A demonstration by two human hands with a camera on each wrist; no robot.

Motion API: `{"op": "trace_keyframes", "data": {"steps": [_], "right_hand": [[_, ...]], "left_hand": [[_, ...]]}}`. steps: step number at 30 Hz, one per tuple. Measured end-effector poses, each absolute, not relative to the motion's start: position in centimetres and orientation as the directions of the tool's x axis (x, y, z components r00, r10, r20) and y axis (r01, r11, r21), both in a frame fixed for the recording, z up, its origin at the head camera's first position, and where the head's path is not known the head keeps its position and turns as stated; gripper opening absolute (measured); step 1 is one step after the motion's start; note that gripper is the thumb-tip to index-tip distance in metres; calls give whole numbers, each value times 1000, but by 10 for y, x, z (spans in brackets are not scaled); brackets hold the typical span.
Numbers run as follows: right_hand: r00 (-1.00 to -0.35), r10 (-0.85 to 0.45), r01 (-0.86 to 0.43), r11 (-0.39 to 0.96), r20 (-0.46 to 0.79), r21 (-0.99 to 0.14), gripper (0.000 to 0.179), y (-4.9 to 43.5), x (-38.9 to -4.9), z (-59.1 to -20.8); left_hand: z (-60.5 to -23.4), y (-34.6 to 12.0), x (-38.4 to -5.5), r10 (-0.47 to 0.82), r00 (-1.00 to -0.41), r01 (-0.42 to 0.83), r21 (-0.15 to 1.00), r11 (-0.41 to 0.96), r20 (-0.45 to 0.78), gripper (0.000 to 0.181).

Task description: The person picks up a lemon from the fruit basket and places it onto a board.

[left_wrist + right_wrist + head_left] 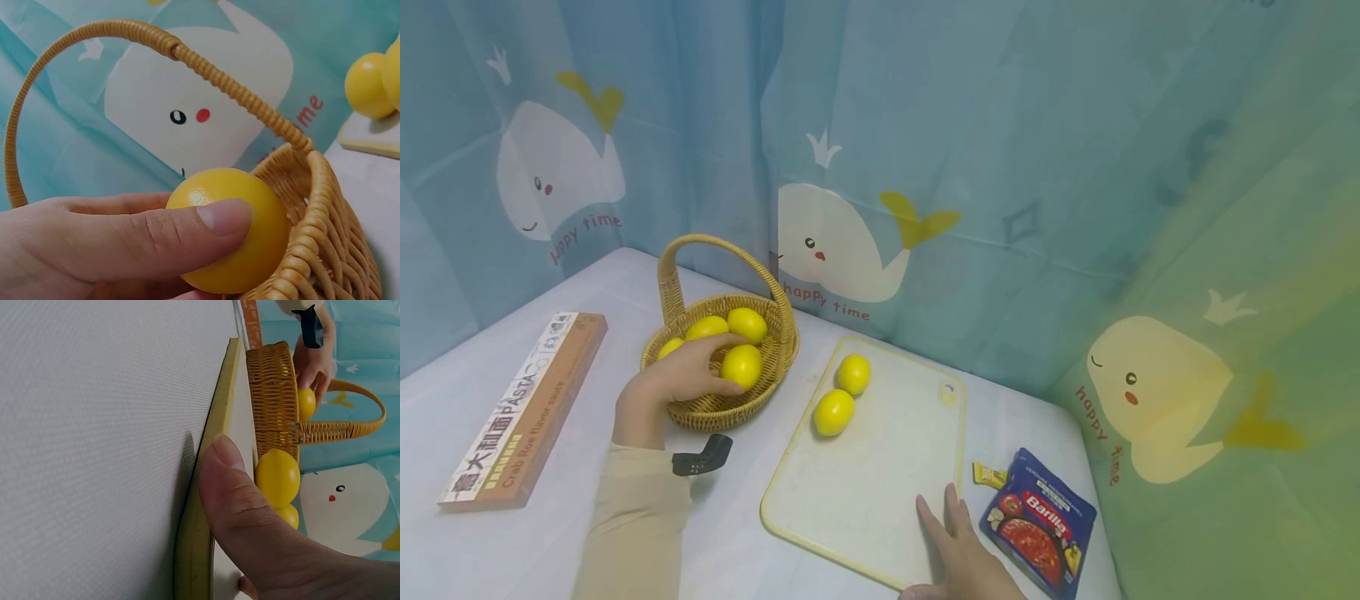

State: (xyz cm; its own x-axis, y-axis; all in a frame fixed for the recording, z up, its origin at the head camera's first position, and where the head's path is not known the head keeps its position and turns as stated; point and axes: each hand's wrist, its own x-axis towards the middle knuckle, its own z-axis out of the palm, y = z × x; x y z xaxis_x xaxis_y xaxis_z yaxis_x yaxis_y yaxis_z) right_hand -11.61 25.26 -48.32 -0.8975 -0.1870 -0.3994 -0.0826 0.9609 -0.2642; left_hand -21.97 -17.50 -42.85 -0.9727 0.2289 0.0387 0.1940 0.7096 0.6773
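Your left hand [688, 371] is gripping a yellow lemon [741, 367], thumb on the near side and fingers on the far side. The lemon is sitting at your left fingertips, within the bounds of the wicker basket [730, 412], and is showing above the rim in the right wrist view. Its outline is appearing nearly round, so you cannot tell which way its long axis is pointing.

Edges: the basket rim is running close to the right of the held lemon, and the handle [715, 240] is arching beyond your left hand. Three other lemons [747, 325] are lying in the basket, beside and beyond your left fingers. A strip of tabletop [730, 533] is separating the basket from the cutting board [865, 475], which is lying between your hands with its long axis running away from you. Two lemons [833, 412] are resting on its far left part, forward of your right hand.

Pose: your left forearm is extending forward, the hand turning rightward over the basket. Your right hand [958, 558] is spreading wide at the board's near right corner, its thumb pressing the near edge. A sauce pouch [1041, 525] is lying just right of it; a pasta box [523, 408] is lying left of your left hand.
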Motion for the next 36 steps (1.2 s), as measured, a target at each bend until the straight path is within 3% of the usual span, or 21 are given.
{"op": "trace_keyframes", "data": {"steps": [12, 36], "right_hand": [[-900, -191, -91, 961, -391, -260, 119, 252, -115, -484], [-900, -206, -107, 959, -383, -263, 121, 253, -116, -484]], "left_hand": [[-413, -173, -209, 238, -970, 215, 658, 722, 56, 77], [-386, -160, -194, 261, -965, 221, 618, 754, 26, 71]]}}
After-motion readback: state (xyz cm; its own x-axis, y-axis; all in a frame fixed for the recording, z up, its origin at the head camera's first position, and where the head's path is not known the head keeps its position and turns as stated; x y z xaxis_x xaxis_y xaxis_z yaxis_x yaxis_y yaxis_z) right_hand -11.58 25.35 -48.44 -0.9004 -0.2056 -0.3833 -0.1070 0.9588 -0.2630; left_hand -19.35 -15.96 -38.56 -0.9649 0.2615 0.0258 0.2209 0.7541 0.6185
